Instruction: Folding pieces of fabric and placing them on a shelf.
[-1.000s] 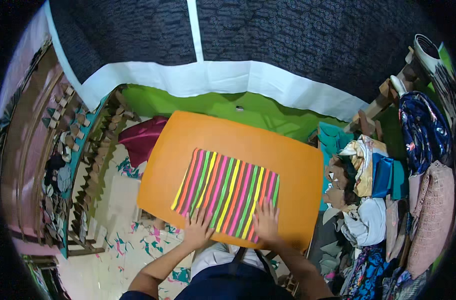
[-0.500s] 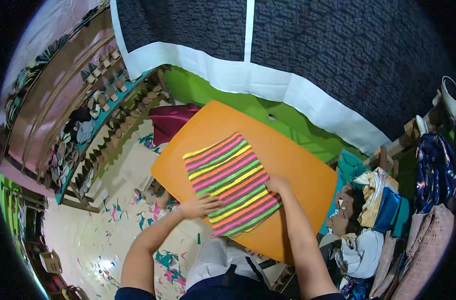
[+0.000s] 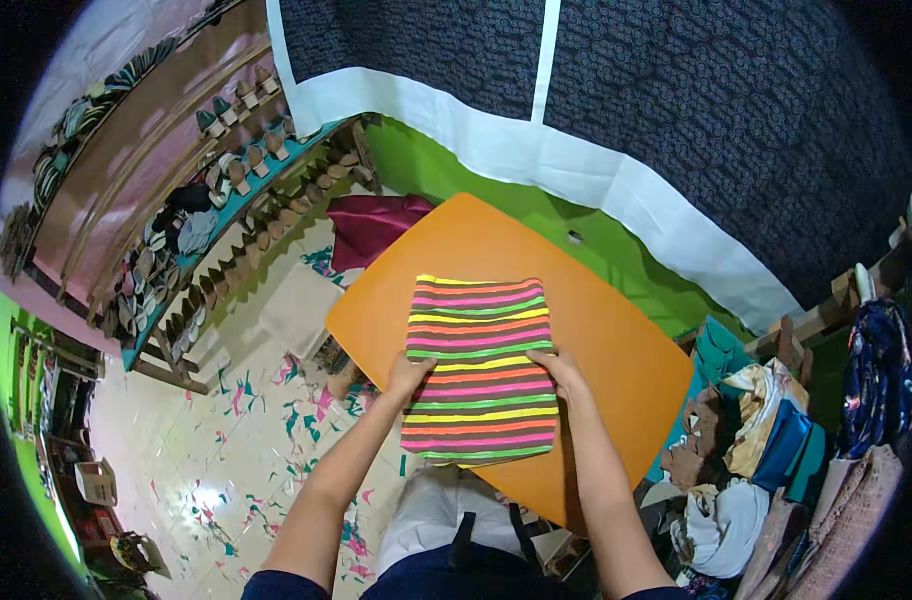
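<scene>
Left hand: our left hand [image 3: 408, 374] grips the left edge of the striped cloth [image 3: 481, 368] about halfway along, thumb on top and fingers curled under the fabric, so it pinches the edge.
Right hand: our right hand [image 3: 561, 368] does the same on the opposite edge, thumb and fingers closed on the cloth at about the same height.
Head view, cloth: we see the cloth as a neat upright rectangle of pink, yellow, green and orange stripes, lying on the orange table [image 3: 616, 340], its near end overhanging the table's near edge toward us.
Head view, progress: we judge the cloth is already folded down to a compact panel with even edges; it looks layered, though we cannot count the layers. What seems left is a last fold across the middle where both hands hold it, or lifting it away.
Head view, surroundings: a dark red cloth [image 3: 371, 228] lies on the floor beyond the table's left corner, a shoe rack [image 3: 226, 200] stands to the left, and heaped clothes [image 3: 766, 450] sit to the right.
</scene>
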Demonstrator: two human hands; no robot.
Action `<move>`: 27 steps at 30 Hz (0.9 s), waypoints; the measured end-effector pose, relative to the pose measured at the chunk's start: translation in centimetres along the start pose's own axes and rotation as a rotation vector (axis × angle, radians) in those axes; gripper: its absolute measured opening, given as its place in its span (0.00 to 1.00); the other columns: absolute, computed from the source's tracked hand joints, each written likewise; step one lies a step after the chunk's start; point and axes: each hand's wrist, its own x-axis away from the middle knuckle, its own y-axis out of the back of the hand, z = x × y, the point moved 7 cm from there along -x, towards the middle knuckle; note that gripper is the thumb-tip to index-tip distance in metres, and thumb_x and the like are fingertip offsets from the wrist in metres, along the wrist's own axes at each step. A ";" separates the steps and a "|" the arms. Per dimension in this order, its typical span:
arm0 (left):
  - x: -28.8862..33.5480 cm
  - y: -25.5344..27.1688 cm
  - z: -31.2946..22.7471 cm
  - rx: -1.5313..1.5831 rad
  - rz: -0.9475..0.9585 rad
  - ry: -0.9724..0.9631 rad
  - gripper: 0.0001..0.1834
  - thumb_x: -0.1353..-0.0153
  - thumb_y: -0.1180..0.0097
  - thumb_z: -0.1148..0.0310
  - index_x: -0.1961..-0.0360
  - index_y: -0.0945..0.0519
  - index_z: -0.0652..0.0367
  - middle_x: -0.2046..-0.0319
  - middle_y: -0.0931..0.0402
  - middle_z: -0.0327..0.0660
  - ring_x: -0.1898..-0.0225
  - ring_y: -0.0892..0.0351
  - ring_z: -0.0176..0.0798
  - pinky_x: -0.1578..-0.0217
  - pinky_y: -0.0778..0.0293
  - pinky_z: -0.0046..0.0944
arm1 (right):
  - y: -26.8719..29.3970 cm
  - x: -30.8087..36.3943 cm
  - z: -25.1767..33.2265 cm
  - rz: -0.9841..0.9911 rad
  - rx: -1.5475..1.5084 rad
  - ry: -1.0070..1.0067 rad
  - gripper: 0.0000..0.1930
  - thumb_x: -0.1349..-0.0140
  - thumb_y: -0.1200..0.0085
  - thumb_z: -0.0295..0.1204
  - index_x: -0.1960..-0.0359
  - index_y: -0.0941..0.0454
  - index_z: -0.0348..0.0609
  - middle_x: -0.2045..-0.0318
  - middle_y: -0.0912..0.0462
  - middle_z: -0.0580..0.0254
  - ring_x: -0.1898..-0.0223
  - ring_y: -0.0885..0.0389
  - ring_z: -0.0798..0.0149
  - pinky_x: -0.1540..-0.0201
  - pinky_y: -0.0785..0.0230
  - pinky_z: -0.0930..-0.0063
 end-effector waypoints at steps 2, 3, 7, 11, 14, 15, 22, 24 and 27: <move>-0.4 0.0 1.3 0.166 0.126 0.198 0.21 0.51 0.42 0.69 0.57 0.27 0.68 0.62 0.24 0.48 0.63 0.24 0.40 0.63 0.27 0.39 | -1.0 0.4 0.5 0.094 -0.088 -0.096 0.26 0.49 0.44 0.27 0.47 0.37 0.34 0.52 0.29 0.48 0.52 0.29 0.56 0.50 0.33 0.62; -0.1 -0.2 2.2 0.258 0.189 0.337 0.21 0.50 0.42 0.69 0.55 0.28 0.67 0.61 0.24 0.47 0.62 0.24 0.40 0.62 0.26 0.39 | -1.5 0.7 0.3 0.129 -0.125 -0.188 0.26 0.49 0.44 0.26 0.47 0.37 0.35 0.52 0.28 0.50 0.52 0.28 0.58 0.50 0.32 0.63; -0.4 -0.5 -0.4 0.391 0.304 0.494 0.22 0.46 0.43 0.66 0.52 0.29 0.62 0.56 0.26 0.46 0.57 0.25 0.41 0.54 0.28 0.40 | -1.2 1.6 3.7 0.164 -0.132 -0.139 0.27 0.50 0.43 0.26 0.47 0.36 0.39 0.53 0.26 0.56 0.54 0.26 0.61 0.51 0.33 0.66; -1.6 -0.5 -11.5 0.313 0.393 0.173 0.21 0.46 0.43 0.66 0.51 0.29 0.62 0.56 0.25 0.41 0.53 0.28 0.37 0.51 0.31 0.40 | 0.0 3.1 11.9 0.161 -0.119 0.196 0.24 0.50 0.42 0.25 0.49 0.33 0.38 0.54 0.26 0.57 0.55 0.26 0.63 0.52 0.33 0.67; -3.4 0.8 -16.2 0.231 0.388 -0.060 0.21 0.46 0.42 0.67 0.52 0.28 0.62 0.56 0.25 0.40 0.53 0.28 0.35 0.50 0.34 0.39 | -1.2 4.7 17.1 0.164 -0.157 0.354 0.24 0.51 0.41 0.26 0.50 0.33 0.36 0.54 0.26 0.58 0.54 0.27 0.64 0.51 0.34 0.68; -3.6 1.2 -17.8 0.212 0.388 -0.228 0.21 0.47 0.42 0.67 0.52 0.28 0.63 0.56 0.25 0.39 0.53 0.29 0.35 0.50 0.35 0.38 | -1.2 5.3 18.6 0.163 -0.053 0.429 0.26 0.51 0.41 0.26 0.49 0.34 0.36 0.53 0.26 0.58 0.53 0.28 0.63 0.50 0.36 0.68; -2.5 1.5 -13.1 -0.008 0.224 -0.263 0.27 0.46 0.45 0.51 0.54 0.26 0.62 0.62 0.24 0.37 0.61 0.28 0.31 0.57 0.33 0.35 | 3.9 3.8 10.7 -0.048 0.256 0.403 0.33 0.46 0.44 0.47 0.45 0.37 0.38 0.50 0.29 0.62 0.49 0.34 0.65 0.44 0.46 0.70; -1.9 3.6 -5.4 -0.034 0.265 -0.031 0.26 0.45 0.46 0.50 0.55 0.26 0.61 0.64 0.24 0.36 0.65 0.27 0.31 0.62 0.31 0.33 | 2.5 3.9 5.2 -0.164 0.318 0.286 0.29 0.47 0.45 0.49 0.51 0.31 0.39 0.56 0.26 0.62 0.55 0.31 0.66 0.50 0.40 0.70; 2.4 3.6 1.1 -0.165 0.289 0.005 0.24 0.46 0.45 0.51 0.57 0.25 0.62 0.66 0.23 0.39 0.67 0.26 0.31 0.64 0.30 0.32 | 0.3 5.5 -3.5 0.147 -0.019 0.022 0.30 0.45 0.45 0.35 0.43 0.41 0.36 0.47 0.32 0.56 0.45 0.36 0.62 0.44 0.43 0.69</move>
